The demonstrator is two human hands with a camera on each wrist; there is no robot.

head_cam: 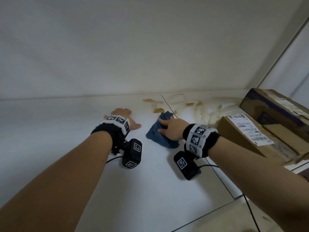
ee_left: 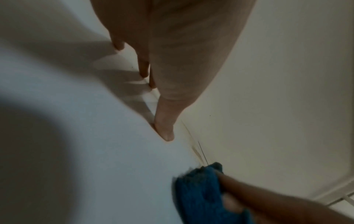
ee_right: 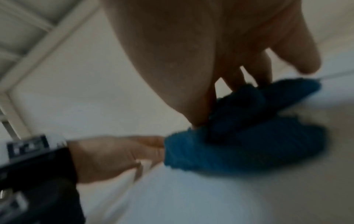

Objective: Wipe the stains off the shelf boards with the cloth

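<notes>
A bunched blue cloth [head_cam: 163, 137] [ee_left: 199, 195] [ee_right: 239, 145] lies on the white shelf board [head_cam: 66, 134]. My right hand [head_cam: 172, 129] [ee_right: 191, 53] sits on top of it, fingers bent down into its folds and gripping it against the board. Brown stains [head_cam: 156, 107] lie just beyond the cloth, beside a seam in the board. Pale smeared streaks [head_cam: 199, 110] run to the right of them. My left hand [head_cam: 123, 112] [ee_left: 172, 60] rests flat on the board to the left of the cloth, fingers straight, holding nothing.
Two cardboard boxes stand at the right of the shelf: a labelled box [head_cam: 247, 136] close to my right forearm and a larger box [head_cam: 274, 104] behind it. A white back wall [head_cam: 150, 47] rises behind the board. The board's front edge [head_cam: 209, 213] is near me.
</notes>
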